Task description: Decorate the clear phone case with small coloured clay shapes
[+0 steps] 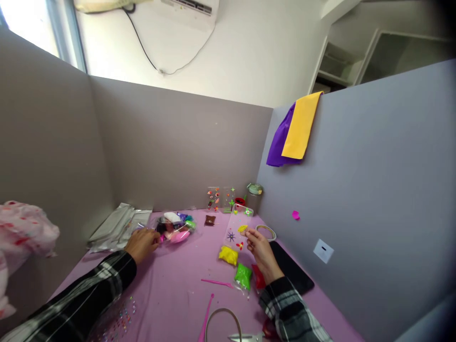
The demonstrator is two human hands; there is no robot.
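My left hand (144, 244) is at the near left edge of a clear plastic bag (192, 232) of colourful clay packets, its curled fingers gripping the edge. On the right, my right hand (262, 251) pinches the side of a clear phone case (233, 221) decorated with small clay flowers and shapes. A yellow clay piece (242, 229) shows by the fingertips. Below the case lie a yellow clay packet (228, 255), a green one (243, 276) and a red one (258, 277), the last partly hidden by my right hand.
Pink modelling tools (216, 282), a tape ring (223, 311) and scissors (245, 337) lie nearby. Another tape roll (266, 232) and a black tablet-like slab (294, 270) are at right. Decorated clear cases (213, 198), a brown packet (210, 220) and a jar (254, 194) stand behind. Silvery packets (114, 228) lie left.
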